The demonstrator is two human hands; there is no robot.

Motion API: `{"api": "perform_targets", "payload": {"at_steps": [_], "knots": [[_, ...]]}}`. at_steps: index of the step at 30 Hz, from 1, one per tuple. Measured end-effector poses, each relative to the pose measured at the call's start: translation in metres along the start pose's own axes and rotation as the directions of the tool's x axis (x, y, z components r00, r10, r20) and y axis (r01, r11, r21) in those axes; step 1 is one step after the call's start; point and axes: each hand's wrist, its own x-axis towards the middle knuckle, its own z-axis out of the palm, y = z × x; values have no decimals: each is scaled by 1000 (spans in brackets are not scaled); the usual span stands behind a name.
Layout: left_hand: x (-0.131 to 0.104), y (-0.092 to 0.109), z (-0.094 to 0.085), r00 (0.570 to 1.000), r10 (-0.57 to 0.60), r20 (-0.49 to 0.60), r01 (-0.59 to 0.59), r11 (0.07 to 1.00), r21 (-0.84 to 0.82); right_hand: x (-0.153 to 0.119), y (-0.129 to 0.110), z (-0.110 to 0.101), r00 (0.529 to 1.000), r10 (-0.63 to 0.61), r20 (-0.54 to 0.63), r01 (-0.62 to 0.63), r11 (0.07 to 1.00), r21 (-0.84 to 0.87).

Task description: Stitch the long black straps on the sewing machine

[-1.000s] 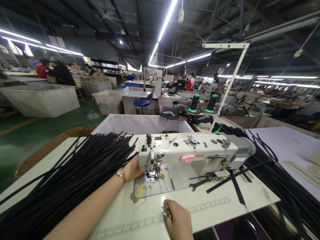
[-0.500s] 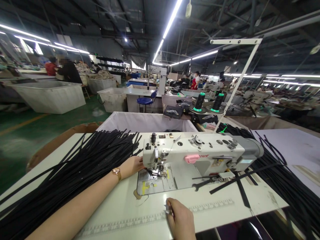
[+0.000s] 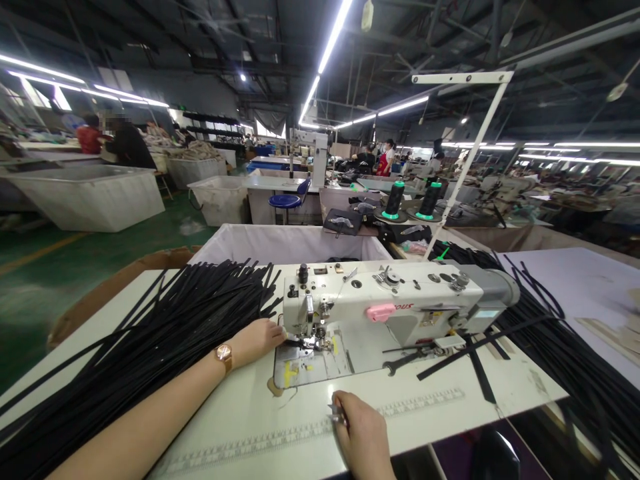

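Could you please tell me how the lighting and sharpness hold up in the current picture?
Head view: the strip lights burn out to white; a bright reflection sits on the glossy tabletop near the right hand; the black strips merge into dark masses; the far background looks soft; pixelation covers the head of a person at far left.

Bare forearm, gold-toned wristwatch (image 3: 223,353) on left wrist, round face, wide band
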Motion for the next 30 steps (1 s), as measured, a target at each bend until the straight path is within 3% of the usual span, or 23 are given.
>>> {"api": "perform_targets", "payload": {"at_steps": [5, 13, 19, 25, 30], "knots": [[-13, 11, 6, 995, 84, 53, -86, 996, 34, 0, -4, -6, 999, 27, 34, -27, 1000, -6], [-13, 18, 6, 992, 100, 77, -114, 970, 216, -1, -2, -1, 1000, 14, 14, -14, 1000, 1], [-11, 63, 11, 978, -61, 200, 4, 962, 274, -1, 0, 0, 1000, 17, 21, -17, 1000, -2], [1, 106, 28, 954, -251, 164, 191, 930, 313, -2, -7, -6, 998, 47, 31, -47, 999, 2], [6, 129, 15, 916, -378, 135, 323, 893, 313, -3, -7, -10, 999, 43, 5, -43, 999, 5]]}}
